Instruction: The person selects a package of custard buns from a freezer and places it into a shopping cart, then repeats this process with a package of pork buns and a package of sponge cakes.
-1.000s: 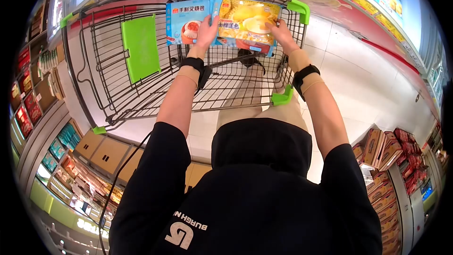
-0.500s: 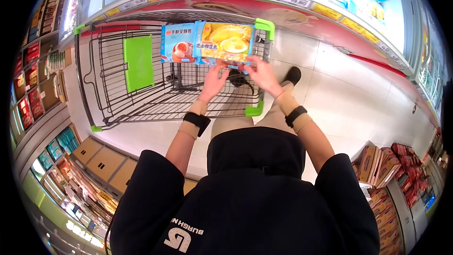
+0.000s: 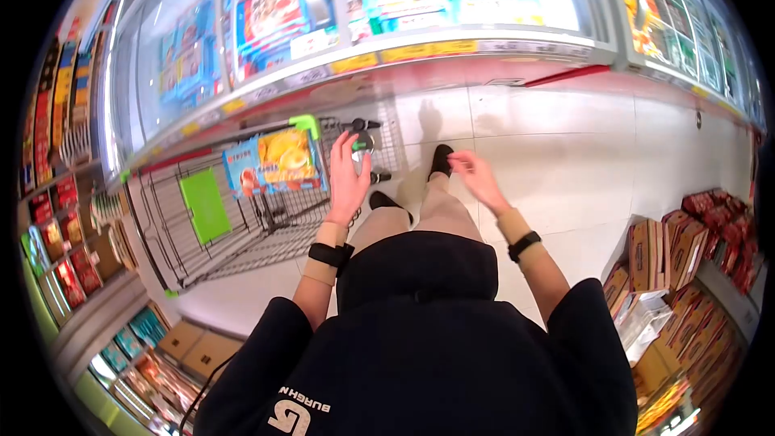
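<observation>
Head view: left hand (image 3: 349,180) open beside cart (image 3: 242,234).

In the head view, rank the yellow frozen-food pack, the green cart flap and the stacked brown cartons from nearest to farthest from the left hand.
From the left hand:
1. Yellow frozen-food pack, just left of it in the cart.
2. Green cart flap, farther left inside the cart.
3. Stacked brown cartons, far right on the floor.
</observation>
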Available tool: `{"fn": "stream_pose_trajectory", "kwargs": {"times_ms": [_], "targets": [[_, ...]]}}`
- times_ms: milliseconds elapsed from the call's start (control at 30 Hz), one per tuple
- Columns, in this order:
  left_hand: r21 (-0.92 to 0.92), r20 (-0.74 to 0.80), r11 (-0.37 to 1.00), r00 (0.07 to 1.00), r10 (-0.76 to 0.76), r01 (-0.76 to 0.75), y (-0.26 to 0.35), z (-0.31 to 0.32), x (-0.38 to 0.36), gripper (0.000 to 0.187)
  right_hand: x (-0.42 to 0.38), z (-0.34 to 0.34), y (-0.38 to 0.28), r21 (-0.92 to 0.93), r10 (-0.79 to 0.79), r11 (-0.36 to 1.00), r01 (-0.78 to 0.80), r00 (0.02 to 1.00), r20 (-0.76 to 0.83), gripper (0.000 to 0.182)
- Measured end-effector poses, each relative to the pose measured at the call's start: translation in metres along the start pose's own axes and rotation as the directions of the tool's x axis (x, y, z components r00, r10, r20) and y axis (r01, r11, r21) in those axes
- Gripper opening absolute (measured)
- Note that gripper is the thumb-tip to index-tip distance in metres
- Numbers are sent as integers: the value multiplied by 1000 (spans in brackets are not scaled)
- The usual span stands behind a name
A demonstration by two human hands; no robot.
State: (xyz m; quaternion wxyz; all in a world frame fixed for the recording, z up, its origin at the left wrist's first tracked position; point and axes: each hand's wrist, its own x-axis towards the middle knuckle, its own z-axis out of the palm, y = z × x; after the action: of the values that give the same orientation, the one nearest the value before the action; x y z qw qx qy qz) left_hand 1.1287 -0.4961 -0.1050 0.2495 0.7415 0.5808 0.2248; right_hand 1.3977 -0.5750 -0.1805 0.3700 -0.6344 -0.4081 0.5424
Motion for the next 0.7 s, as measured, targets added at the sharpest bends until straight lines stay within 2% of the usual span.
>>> {"fn": "stream_pose_trajectory", "kwargs": {"times_ms": [67, 133, 200, 300, 433, 533, 567, 667, 700], "targets": [[43, 84, 986, 984, 158, -162, 19, 7, 30, 44, -13, -63, 27, -51, 22, 998, -34, 976, -215, 23], [59, 132, 966, 961, 244, -253, 36, 12, 57, 46, -32, -117, 35, -16, 39, 999, -50, 913, -406, 24], [88, 143, 939, 937, 319, -333, 46, 17, 86, 47, -47, -155, 36, 59, 111, 994, -94, 839, -533, 23], [110, 100, 928, 933, 346, -356, 57, 24, 121, 48, -58, -185, 20, 80, 150, 988, -129, 765, -627, 23], [148, 63, 917, 929, 364, -370, 63, 29, 151, 53, -34, -188, -6, -87, 20, 992, -89, 804, -595, 21], [186, 73, 910, 929, 363, -370, 60, 36, 160, 55, 4, -168, -37, -258, -124, 966, -13, 853, -507, 21], [213, 83, 902, 927, 365, -374, 60, 36, 161, 55, 18, -160, -50, -286, -124, 958, -12, 884, -451, 24], [256, 125, 890, 926, 356, -377, 66, 25, 170, 54, 59, -134, -98, -440, -371, 874, 207, 868, -329, 27], [244, 141, 887, 920, 367, -391, 67, 20, 177, 51, 72, -127, -105, -470, -405, 852, 232, 861, -309, 29]]}}
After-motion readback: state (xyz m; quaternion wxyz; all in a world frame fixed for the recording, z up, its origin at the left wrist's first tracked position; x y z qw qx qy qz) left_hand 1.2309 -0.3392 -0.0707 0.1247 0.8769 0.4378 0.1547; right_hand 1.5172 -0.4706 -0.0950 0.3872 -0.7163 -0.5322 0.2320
